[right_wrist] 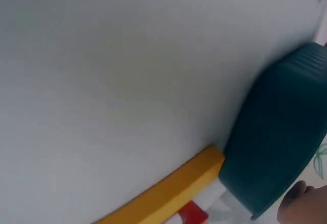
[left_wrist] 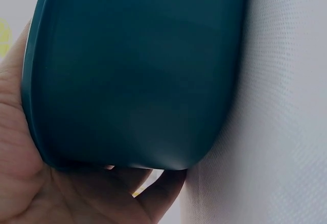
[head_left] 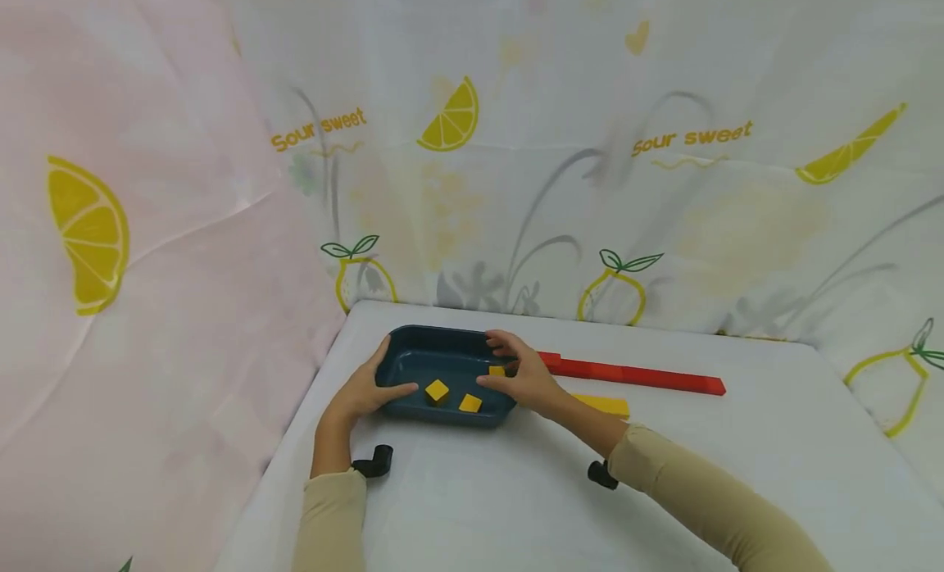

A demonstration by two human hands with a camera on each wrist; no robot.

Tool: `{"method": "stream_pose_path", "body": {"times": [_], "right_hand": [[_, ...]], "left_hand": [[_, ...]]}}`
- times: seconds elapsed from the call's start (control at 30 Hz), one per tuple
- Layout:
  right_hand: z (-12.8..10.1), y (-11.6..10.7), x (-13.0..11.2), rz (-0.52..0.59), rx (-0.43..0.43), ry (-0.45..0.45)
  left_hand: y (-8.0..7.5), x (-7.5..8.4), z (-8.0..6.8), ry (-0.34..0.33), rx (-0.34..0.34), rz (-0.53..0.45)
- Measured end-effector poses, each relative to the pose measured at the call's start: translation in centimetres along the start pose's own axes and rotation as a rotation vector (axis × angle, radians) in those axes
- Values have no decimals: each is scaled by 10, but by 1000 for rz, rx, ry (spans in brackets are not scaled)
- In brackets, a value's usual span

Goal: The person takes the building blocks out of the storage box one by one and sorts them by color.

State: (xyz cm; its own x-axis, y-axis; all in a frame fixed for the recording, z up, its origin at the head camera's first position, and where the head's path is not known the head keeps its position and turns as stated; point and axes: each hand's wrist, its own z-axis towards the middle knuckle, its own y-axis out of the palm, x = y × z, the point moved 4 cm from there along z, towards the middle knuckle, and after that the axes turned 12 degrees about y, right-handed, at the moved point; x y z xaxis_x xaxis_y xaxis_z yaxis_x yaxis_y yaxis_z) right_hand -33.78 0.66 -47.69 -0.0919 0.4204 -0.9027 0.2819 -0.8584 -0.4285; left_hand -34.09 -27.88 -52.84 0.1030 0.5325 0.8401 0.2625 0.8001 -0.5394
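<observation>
A dark blue-green rectangular tray (head_left: 420, 416) stands on the white table with yellow cubes inside, one (head_left: 437, 392) near its middle and another (head_left: 470, 403) by the front wall. My left hand (head_left: 363, 390) grips the tray's left end, thumb over the front side; in the left wrist view its fingers (left_wrist: 163, 193) wrap round the outer wall. At the right end, my right hand (head_left: 533, 382) has thumb and fingers spread over the rim. A third yellow cube (head_left: 497, 370) shows inside the tray between them. The right wrist view shows part of this hand beside the rim.
A long red bar (head_left: 642, 375) lies behind and right of the tray. In front of it lies a shorter yellow bar (head_left: 606, 406), its end close to the tray in the right wrist view. Lemon-printed curtains (head_left: 546, 187) border the table's back and left.
</observation>
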Motion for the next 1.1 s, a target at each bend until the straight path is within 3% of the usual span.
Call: {"method": "stream_pose_path", "body": {"times": [0.17,0.27,0.53,0.7,1.1], "right_hand": [[12,25,3,-13,23,-6],[19,37,7,-40,-13,23],[38,56,8,-39,-95,125],[45,70,10,-113,-154,193],[48,80,9,-201,-217,230]], "left_hand": [[6,-1,0,-6,-2,-19],[10,-2,-1,-16,-4,-35],[5,1,0,35,-14,12],[3,1,2,41,-11,13],[0,0,2,25,-7,32]]}}
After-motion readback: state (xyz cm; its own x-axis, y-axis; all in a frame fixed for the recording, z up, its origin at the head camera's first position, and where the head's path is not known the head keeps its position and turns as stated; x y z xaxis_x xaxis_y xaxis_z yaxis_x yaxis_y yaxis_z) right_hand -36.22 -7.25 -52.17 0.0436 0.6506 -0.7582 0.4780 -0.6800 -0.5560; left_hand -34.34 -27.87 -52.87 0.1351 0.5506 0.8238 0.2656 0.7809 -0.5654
